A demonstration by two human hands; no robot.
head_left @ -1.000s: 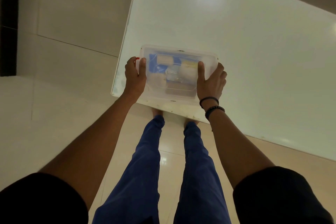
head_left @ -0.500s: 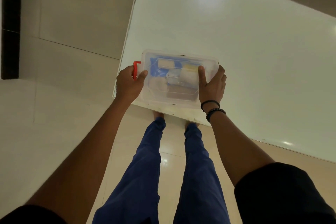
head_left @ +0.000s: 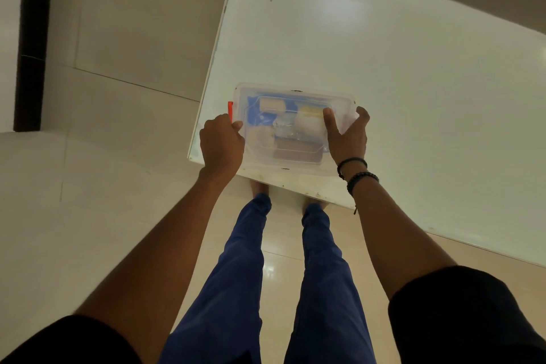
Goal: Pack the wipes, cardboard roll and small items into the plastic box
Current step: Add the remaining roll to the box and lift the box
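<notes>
A clear plastic box [head_left: 295, 156] with its lid on sits at the near left corner of the white table [head_left: 399, 83]. Through the lid I see a blue wipes pack [head_left: 254, 115], a pale roll [head_left: 272, 105], a whitish-yellow item [head_left: 310, 121] and a brownish item [head_left: 295, 152]. My left hand [head_left: 221, 143] is curled around the box's left end at the red latch [head_left: 230, 108]. My right hand [head_left: 347, 134] grips the right end, index finger on the lid and thumb hooked over the side.
The table's near edge and left edge lie right beside the box. Pale tiled floor stretches to the left and below. My legs in blue trousers stand under the table's near edge. A dark vertical strip runs at the far left.
My left hand has closed tighter around the box's left end and covers part of the red latch. My right thumb has spread out over the right side.
</notes>
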